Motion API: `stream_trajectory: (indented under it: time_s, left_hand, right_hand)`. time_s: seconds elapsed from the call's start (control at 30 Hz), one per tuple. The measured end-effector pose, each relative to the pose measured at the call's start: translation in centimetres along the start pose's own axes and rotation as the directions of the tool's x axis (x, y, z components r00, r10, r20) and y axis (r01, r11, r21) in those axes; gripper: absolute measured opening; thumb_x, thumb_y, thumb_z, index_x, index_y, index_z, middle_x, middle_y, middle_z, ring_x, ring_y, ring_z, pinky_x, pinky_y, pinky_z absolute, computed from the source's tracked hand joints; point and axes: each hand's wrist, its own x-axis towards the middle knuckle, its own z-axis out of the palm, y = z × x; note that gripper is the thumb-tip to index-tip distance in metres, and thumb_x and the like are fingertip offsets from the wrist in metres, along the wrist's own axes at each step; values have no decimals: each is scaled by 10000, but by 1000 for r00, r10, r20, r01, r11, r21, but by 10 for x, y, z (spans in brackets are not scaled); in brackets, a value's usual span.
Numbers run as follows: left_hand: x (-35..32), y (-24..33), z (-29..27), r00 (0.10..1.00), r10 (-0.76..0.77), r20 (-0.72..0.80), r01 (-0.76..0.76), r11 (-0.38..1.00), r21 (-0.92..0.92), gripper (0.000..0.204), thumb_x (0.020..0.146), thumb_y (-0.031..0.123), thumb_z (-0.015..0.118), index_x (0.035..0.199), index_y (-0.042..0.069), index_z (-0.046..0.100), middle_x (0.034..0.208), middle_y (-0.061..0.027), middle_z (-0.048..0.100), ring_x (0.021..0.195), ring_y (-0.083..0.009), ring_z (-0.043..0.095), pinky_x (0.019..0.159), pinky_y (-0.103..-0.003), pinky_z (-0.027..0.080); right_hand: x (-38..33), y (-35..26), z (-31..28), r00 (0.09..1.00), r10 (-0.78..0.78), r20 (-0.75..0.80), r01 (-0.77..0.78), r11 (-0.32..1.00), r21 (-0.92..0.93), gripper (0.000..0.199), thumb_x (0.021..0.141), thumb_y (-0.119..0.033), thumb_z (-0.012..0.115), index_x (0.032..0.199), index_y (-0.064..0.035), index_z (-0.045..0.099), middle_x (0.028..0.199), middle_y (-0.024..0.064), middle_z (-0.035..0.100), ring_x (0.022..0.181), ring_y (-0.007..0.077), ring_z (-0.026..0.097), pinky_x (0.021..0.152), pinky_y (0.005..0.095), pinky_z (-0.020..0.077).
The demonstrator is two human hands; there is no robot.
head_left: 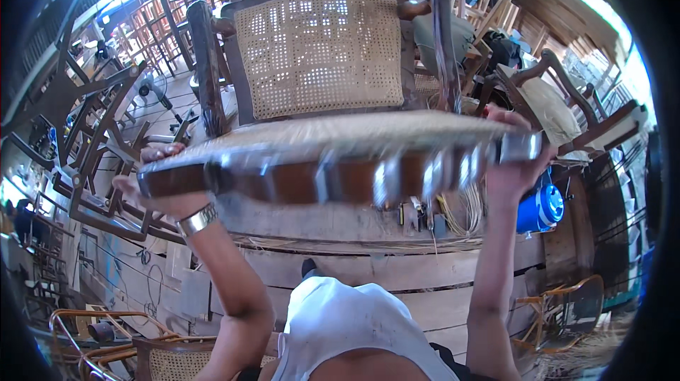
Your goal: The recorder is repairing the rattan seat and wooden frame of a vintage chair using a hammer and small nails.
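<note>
Both my hands hold up a woven cane chair seat (354,129) with a dark, glossy, carved wooden edge; it is smeared by motion. My left hand (157,190) grips its left end, fingers above and thumb at the side, with a metal watch (197,219) on the wrist. Around the right end closes my right hand (516,161), partly hidden by the wood. Just beyond the seat stands a dark wooden armchair frame with a cane back (319,55) and an armrest on each side. The seat hides the lower part of that frame.
Bare wooden chair frames (106,140) crowd the left side. At the right are another chair (559,108) and a blue round container (542,207). Hand tools and a coil of cane strands (464,211) lie below the seat's right half. Metal-framed chairs (567,310) stand nearby.
</note>
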Motion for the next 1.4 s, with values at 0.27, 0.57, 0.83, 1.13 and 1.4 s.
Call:
stream_trajectory:
  time_s: [0.27, 0.57, 0.83, 1.13, 1.4]
  left_hand:
    - [34, -6, 138, 801, 391, -452, -251, 906, 340, 894, 1003, 731, 304, 1263, -76, 586, 1300, -244, 649, 1199, -388, 643, 1126, -535, 458]
    - [122, -26, 162, 903, 323, -282, -187, 888, 420, 942, 1040, 726, 170, 1324, -71, 582, 1349, -185, 636, 1233, -278, 595, 1160, -385, 376]
    - [263, -69, 120, 795, 599, 94, -377, 367, 850, 807, 1093, 592, 182, 1275, -69, 607, 1209, -245, 677, 1135, -374, 628, 997, -454, 450]
    - [270, -140, 97, 847, 521, 106, -294, 293, 910, 990, 1033, 725, 161, 1198, -124, 642, 1128, -350, 674, 1089, -482, 632, 954, -506, 449]
    - [275, -152, 61, 913, 399, 81, -222, 320, 921, 1006, 1031, 738, 177, 1343, -145, 544, 1287, -344, 621, 1213, -469, 582, 1014, -495, 417]
  right_hand:
    - [92, -36, 47, 873, -56, -484, 102, 992, 68, 663, 995, -660, 525, 1337, -96, 592, 1262, 102, 687, 1186, 273, 643, 1083, 445, 474]
    - [190, -9, 65, 921, -170, -350, 141, 984, -107, 758, 1016, -665, 500, 1473, -61, 487, 1405, 70, 573, 1246, 220, 536, 1117, 375, 392]
    - [231, 10, 140, 870, -45, -492, -289, 761, -581, 778, 1043, -655, 430, 1499, -25, 430, 1477, 91, 508, 1316, 193, 501, 1118, 343, 391]
    - [328, 81, 55, 980, -187, -76, 78, 698, -712, 847, 1064, -656, 334, 1587, 10, 333, 1577, 168, 440, 1457, 263, 402, 1208, 358, 279]
    - [332, 99, 55, 949, -287, -128, 93, 644, -760, 734, 1099, -577, 326, 1523, 11, 439, 1481, 137, 535, 1360, 229, 485, 1158, 341, 343]
